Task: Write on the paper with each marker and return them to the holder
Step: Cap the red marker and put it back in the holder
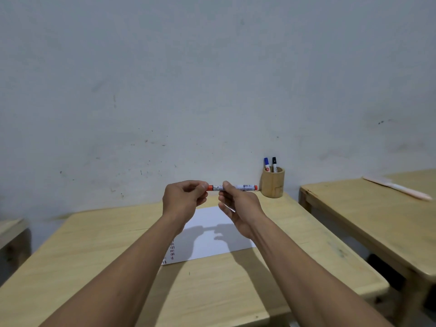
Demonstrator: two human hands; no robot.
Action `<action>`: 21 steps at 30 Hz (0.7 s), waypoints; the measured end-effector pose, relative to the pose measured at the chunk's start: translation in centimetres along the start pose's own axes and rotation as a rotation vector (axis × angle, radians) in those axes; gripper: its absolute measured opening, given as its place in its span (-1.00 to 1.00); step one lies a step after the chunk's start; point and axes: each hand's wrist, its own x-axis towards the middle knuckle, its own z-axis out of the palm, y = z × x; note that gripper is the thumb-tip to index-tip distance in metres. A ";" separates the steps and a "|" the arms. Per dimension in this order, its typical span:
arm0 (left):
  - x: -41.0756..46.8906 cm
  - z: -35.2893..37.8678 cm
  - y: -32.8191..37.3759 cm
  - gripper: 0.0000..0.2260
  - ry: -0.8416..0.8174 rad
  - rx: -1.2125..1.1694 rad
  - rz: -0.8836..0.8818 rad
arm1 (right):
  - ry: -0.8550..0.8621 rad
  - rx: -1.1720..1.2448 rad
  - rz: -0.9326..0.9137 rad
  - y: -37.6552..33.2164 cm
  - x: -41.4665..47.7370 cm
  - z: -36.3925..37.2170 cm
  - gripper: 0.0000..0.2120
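Note:
I hold a red marker [238, 187] level in the air above the table, its red ends showing at left and right. My left hand [184, 199] pinches the cap end on the left. My right hand [238, 208] grips the white barrel near its middle. Below the hands lies a white paper [212, 239] with rows of short red and dark marks along its left edge. At the back right of the table stands a wooden holder [273, 182] with a blue marker [266, 164] and a black marker [274, 164] upright in it.
The wooden table [94, 256] stands against a pale wall. A second table [368, 218] sits to the right across a gap, with a white pen-like object [398, 188] on it. Part of another table [11, 232] shows at the far left.

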 end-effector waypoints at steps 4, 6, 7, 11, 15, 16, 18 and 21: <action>-0.2 1.2 0.2 -0.93 -0.003 0.103 0.088 | 0.161 0.129 -0.040 -0.2 0.4 0.1 -0.58; -0.3 1.9 0.3 -0.96 0.015 0.152 0.122 | 0.201 0.097 -0.111 0.0 1.0 -0.4 -0.29; -0.3 2.3 0.4 -0.96 0.025 0.176 0.139 | 0.205 0.028 -0.147 -0.1 0.9 -0.6 -0.27; -0.2 4.1 1.2 -0.94 0.054 0.255 0.219 | 0.175 -0.382 -0.220 -1.1 0.1 -1.5 -0.77; 0.2 6.2 2.2 -0.91 0.065 0.361 0.278 | 0.189 -0.808 -0.360 -2.4 0.4 -3.1 -0.82; 0.5 6.8 2.4 -0.91 0.056 0.362 0.283 | 0.195 -0.890 -0.392 -2.8 0.5 -3.5 -0.89; 1.2 8.2 2.7 -0.91 0.031 0.360 0.293 | 0.200 -1.050 -0.437 -3.8 0.9 -4.5 -0.92; 2.3 10.7 3.0 -0.87 -0.014 0.355 0.311 | 0.186 -1.188 -0.475 -5.5 2.1 -6.1 -0.80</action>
